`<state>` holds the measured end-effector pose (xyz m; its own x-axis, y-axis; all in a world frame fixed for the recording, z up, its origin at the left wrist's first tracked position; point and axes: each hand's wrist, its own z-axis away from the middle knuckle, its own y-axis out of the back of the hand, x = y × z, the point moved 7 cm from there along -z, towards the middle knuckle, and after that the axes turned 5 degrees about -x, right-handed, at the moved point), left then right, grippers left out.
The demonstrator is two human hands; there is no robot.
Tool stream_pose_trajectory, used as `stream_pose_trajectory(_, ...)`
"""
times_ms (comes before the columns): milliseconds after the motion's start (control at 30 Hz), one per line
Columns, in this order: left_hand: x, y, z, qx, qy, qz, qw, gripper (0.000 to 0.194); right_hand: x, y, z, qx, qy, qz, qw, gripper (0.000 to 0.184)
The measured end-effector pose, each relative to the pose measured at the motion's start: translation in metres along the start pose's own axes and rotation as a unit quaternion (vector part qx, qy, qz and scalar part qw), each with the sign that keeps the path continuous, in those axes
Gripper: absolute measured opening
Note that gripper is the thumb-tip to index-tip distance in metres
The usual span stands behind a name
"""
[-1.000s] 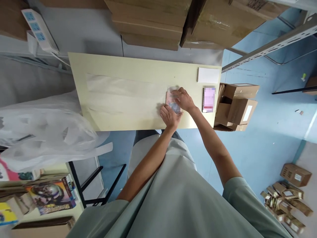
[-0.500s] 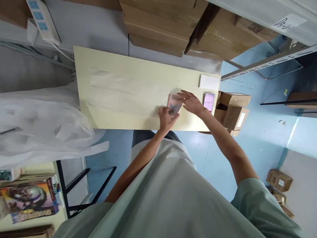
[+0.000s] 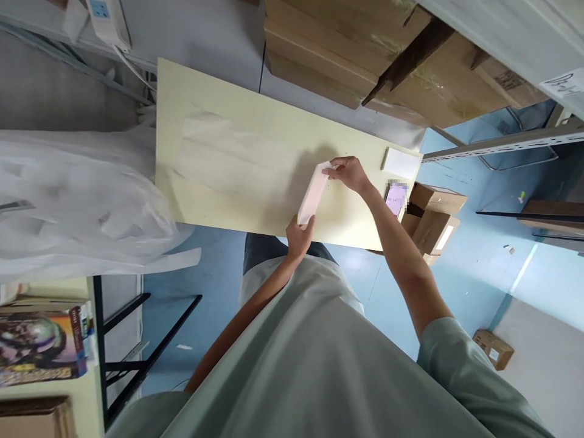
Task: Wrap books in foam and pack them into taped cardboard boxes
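A small, slim pale pink box (image 3: 313, 196) is held tilted above the table (image 3: 255, 152), its long narrow side turned up towards me. My left hand (image 3: 300, 236) grips its near end, thumb on the right side. At the far end, the fingers and thumb of my right hand (image 3: 349, 173) pinch the upper corner. The box's printed face is turned out of sight. A soft shadow falls on the table around it. To the right of my right hand lie a phone (image 3: 396, 198) with a lit pink screen and a flat white box (image 3: 401, 163).
Large cardboard boxes (image 3: 319, 55) stand beyond the table, and smaller cartons (image 3: 431, 219) sit off its right end. A big translucent plastic bag (image 3: 82, 201) bulges on the left. Below it, a shelf carries a colourful printed box (image 3: 41, 344). A power strip (image 3: 109, 24) is at upper left.
The pink box was lower, with a printed face showing; now it is raised and turned onto its narrow side. My right hand has closed on its far end. The view has shifted slightly.
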<state>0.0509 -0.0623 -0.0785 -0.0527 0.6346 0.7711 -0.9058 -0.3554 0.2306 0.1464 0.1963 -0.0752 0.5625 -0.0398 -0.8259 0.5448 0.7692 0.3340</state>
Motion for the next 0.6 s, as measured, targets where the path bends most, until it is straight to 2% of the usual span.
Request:
stream_pose_trajectory(100, -0.009, 0.005, -0.008, 0.021, 0.052, -0.063, 0.996, 0.041, 0.004, -0.022, -0.009, 0.04, -0.013, -0.005, 0.999, 0.038)
stream_pose_trajectory(200, -0.007, 0.01, -0.018, 0.026, 0.07, -0.126, 0.989, 0.05, 0.007, -0.036, -0.016, 0.082, -0.038, 0.058, 0.994, 0.027)
stream_pose_trajectory(300, -0.002, 0.015, -0.024, 0.007, 0.078, -0.157, 0.984, 0.049, 0.005, -0.044, -0.022, 0.103, -0.04, 0.137, 0.984, 0.021)
stream_pose_trajectory(333, -0.001, 0.016, -0.025, -0.013, 0.086, -0.169, 0.982, 0.048, 0.005, -0.046, -0.023, 0.104, -0.04, 0.159, 0.981, 0.021)
stream_pose_trajectory(400, 0.001, 0.015, -0.026, -0.087, 0.107, -0.187, 0.973, 0.045, 0.004, -0.048, -0.025, 0.103, -0.042, 0.185, 0.976, 0.023)
stream_pose_trajectory(467, 0.007, 0.018, -0.029, -0.144, 0.103, -0.218, 0.96, 0.042, 0.003, -0.05, -0.021, 0.103, -0.045, 0.19, 0.975, 0.03)
stream_pose_trajectory(500, 0.014, 0.024, -0.033, -0.142, 0.086, -0.243, 0.956, 0.04, 0.002, -0.051, -0.017, 0.107, -0.045, 0.183, 0.976, 0.035)
stream_pose_trajectory(533, 0.022, 0.033, -0.04, -0.115, 0.06, -0.27, 0.954, 0.037, 0.002, -0.051, -0.01, 0.113, -0.043, 0.169, 0.978, 0.04)
stream_pose_trajectory(600, 0.042, 0.053, -0.057, -0.029, -0.007, -0.306, 0.952, 0.029, 0.002, -0.052, 0.009, 0.134, -0.03, 0.125, 0.983, 0.05)
